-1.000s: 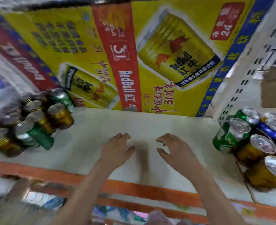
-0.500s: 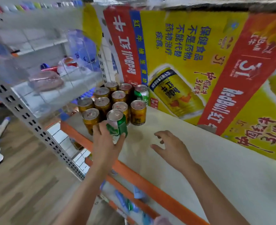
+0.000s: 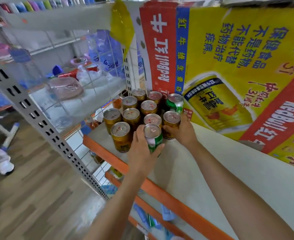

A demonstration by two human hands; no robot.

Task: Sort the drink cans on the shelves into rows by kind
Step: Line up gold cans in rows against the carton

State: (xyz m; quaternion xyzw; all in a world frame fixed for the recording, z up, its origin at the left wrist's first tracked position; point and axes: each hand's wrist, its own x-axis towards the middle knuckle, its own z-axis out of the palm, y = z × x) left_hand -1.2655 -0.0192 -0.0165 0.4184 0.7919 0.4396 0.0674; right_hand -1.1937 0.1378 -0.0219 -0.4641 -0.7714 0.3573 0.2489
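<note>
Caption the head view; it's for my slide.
Left hand grips a green can, right hand a gold can.

A shop: slotted metal shelving uprights (image 3: 39,116) cross the left of the frame, orange-edged shelves (image 3: 160,187) hold grouped gold drink cans (image 3: 131,116), and a large yellow energy-drink advertising banner (image 3: 238,66) fills the upper right. Packaged goods (image 3: 66,87) sit on neighbouring shelves at upper left.

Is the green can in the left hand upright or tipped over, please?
Upright. The green can shows its silver lid facing up, level with the gold cans beside it, while the left hand grips its side.
</note>
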